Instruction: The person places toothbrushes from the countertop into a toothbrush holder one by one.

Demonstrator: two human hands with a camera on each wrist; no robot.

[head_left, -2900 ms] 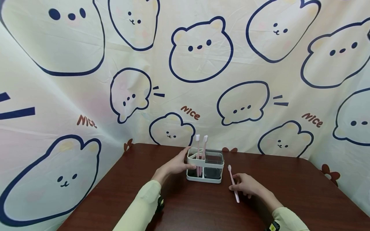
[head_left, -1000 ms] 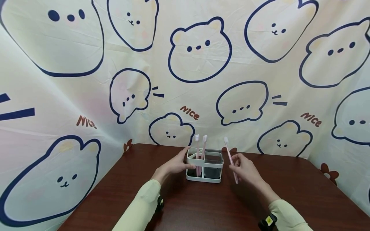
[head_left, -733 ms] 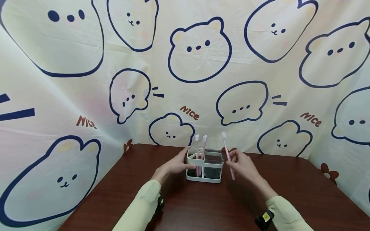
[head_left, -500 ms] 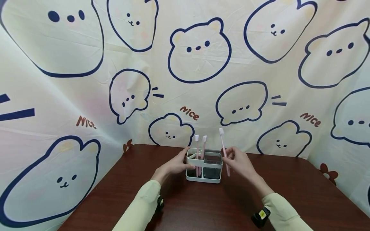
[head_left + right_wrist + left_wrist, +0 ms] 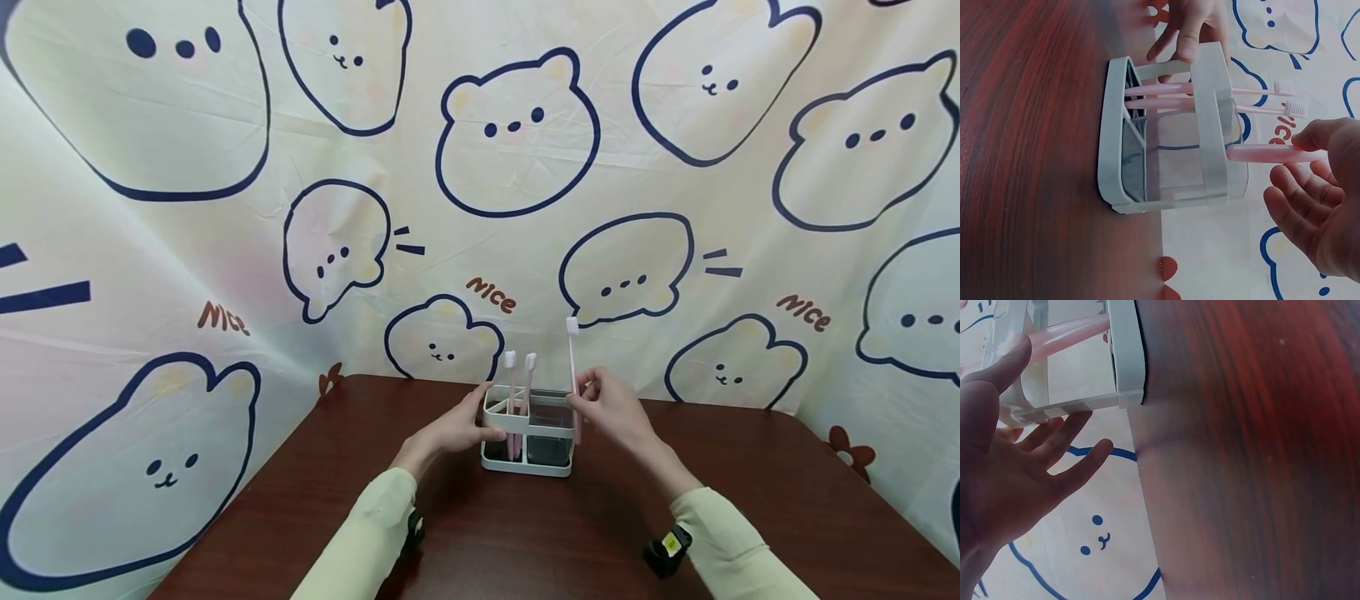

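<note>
A white toothbrush holder (image 5: 527,468) stands on the table, with two pink toothbrushes (image 5: 512,393) upright in its left section and a clear cup (image 5: 1175,156) in its right section. My left hand (image 5: 453,427) grips the holder's left end, thumb on the front of the upper band and fingers behind. Between thumb and fingertips, my right hand (image 5: 611,412) pinches a third pink toothbrush (image 5: 572,354), bristles up, at the holder's right edge. In the right wrist view, this brush's handle end (image 5: 1235,152) overlaps the upper rim by the clear cup.
The dark brown wooden table (image 5: 480,542) reaches back to a cream cloth (image 5: 517,183) printed with cartoon bears, which hangs behind and at both sides. A dark band with a small device (image 5: 666,550) sits on the right wrist.
My right hand has raised the toothbrush from low over the table and carried it left to the holder's right edge, turning it nearly upright. My left hand stays on the holder.
</note>
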